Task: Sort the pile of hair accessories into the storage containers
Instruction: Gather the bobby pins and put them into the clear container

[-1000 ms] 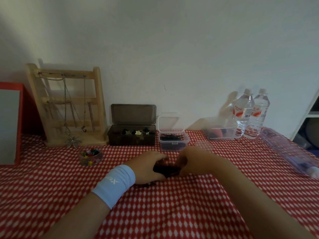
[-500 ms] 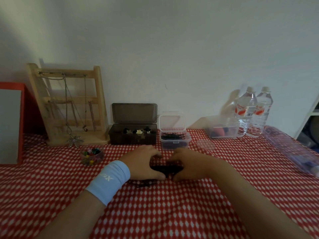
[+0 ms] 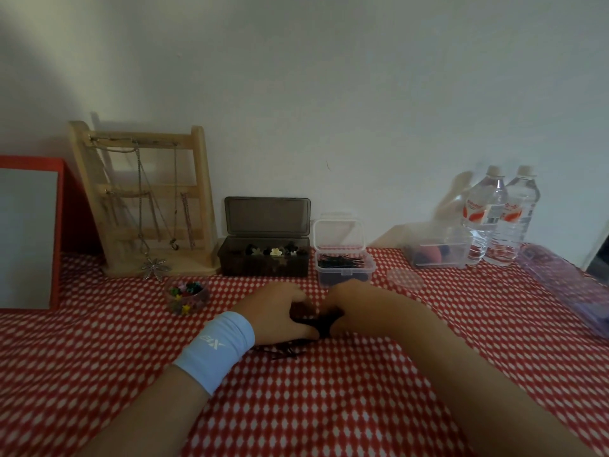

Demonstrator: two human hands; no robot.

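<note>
Since half a second ago the two hands have drawn closer together, and the gap between their fingertips is now almost closed. The left hand [image 3: 280, 313], with a pale blue wristband [image 3: 216, 349], curls its fingers and thumb round the left side of the dark pile [image 3: 313, 323]. The right hand [image 3: 357, 306] curls round the pile's right side, so both hands hold it. The pile lies on the table [image 3: 329, 407] about midway between the left and right edges, nearer the back edge than the front. What items make it up cannot be told. A few dark pins [image 3: 286, 352] lie loose on the cloth just beside the left wrist. Along the back edge, left to right, stand a red-framed board [image 3: 29, 232], a wooden stand [image 3: 145, 199] hung with chains, a brown box [image 3: 263, 262] with its lid raised and small flower pieces inside, a clear box [image 3: 344, 267] with its lid raised and black pins inside, a clear tub [image 3: 438, 255] and two bottles [image 3: 501, 219]. A round dish [image 3: 188, 296] of coloured clips sits in front of the stand, well left of the hands. A clear round lid [image 3: 404, 279] lies flat between the clear box and the tub. A purple case [image 3: 566, 285] lies along the right edge.
</note>
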